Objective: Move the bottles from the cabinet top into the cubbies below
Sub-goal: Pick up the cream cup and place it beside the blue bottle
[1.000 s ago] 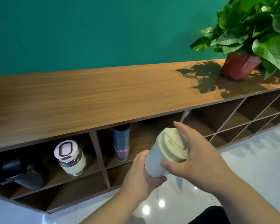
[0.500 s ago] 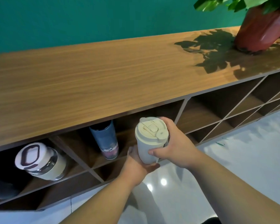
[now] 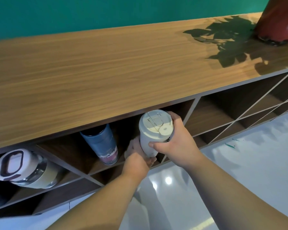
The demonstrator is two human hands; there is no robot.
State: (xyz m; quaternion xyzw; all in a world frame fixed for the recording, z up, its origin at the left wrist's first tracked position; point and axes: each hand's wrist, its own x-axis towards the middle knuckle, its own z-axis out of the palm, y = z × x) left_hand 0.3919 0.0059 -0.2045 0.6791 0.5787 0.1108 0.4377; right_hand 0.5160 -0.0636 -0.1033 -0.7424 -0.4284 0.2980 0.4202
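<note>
A cream travel cup (image 3: 154,130) with a flip lid stands upright at the mouth of an upper cubby, just under the front edge of the wooden cabinet top (image 3: 106,67). My right hand (image 3: 176,143) wraps its side. My left hand (image 3: 136,156) holds its base from below and the left. In the same cubby, to the left, stands a blue bottle (image 3: 101,143) with a black cap. One cubby further left sits a glass jar bottle (image 3: 25,170) with a white and purple lid.
A red plant pot (image 3: 279,22) stands on the cabinet top at the far right and casts leaf shadows. To the right are several open cubbies (image 3: 223,117) with thin pale dividers. Glossy white floor (image 3: 239,171) lies below. A green wall is behind.
Both hands have carried the cream cup forward and down, from in front of the cabinet to the mouth of the cubby beside the blue bottle. My view has come closer and tilted down.
</note>
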